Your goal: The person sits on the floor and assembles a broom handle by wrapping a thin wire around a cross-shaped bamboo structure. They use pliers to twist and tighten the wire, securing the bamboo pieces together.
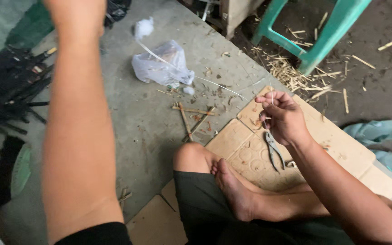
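My right hand is raised over a cardboard sheet, its fingertips pinched on a thin pale strip. The strip runs from the fingers up and left across the concrete floor, over a plastic bag. Metal pliers sit just under that hand, jaws up; I cannot tell whether the palm holds them or they lie on the cardboard. My left forearm stretches up the left side, and its hand is cut off by the top edge. I sit cross-legged, with a bare foot beside my knee.
A crumpled clear plastic bag and a white tuft lie ahead. Short sticks are scattered near the knee. A green plastic stool stands over pale shavings. Teal sandals lie right, dark sticks left.
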